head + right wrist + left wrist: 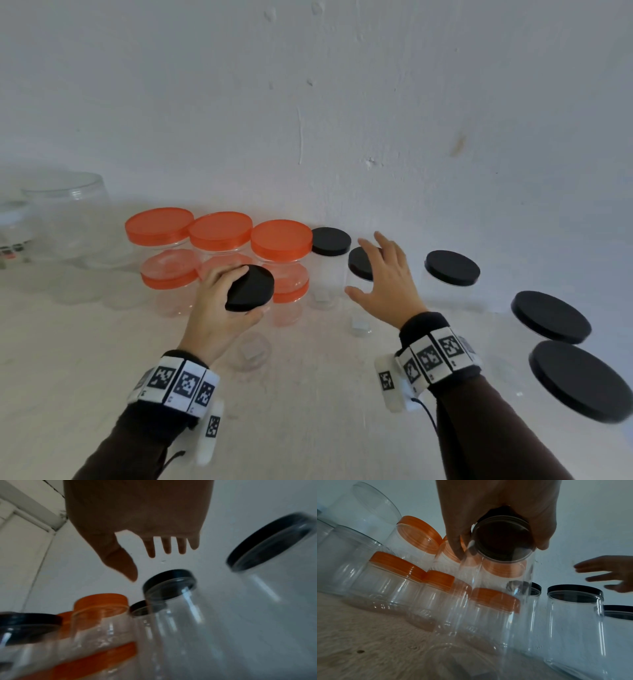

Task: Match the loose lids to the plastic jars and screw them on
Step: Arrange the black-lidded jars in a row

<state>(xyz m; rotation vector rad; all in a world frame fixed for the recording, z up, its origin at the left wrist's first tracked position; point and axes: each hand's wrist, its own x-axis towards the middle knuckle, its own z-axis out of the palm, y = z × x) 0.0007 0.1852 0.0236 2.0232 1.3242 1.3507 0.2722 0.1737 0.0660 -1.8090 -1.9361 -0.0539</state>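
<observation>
My left hand [251, 291] grips a black lid [257, 279] from above; the lid sits slightly tilted on the mouth of a tall clear jar [253, 353]. In the left wrist view the fingers [544, 539] and thumb curl round the lid's rim [501, 520] over the jar body [488, 601]. My right hand [358, 265] hovers open, fingers spread, just above a black-lidded jar [359, 270] and holds nothing. The right wrist view shows that open hand [142, 567] above the same jar's lid [169, 580].
Several orange-lidded jars [219, 229] stand in two rows behind my left hand. More black-lidded jars stand at the back [330, 241] and to the right [452, 267], [579, 380]. Lidless clear jars [68, 212] are at the far left. A white wall is close behind.
</observation>
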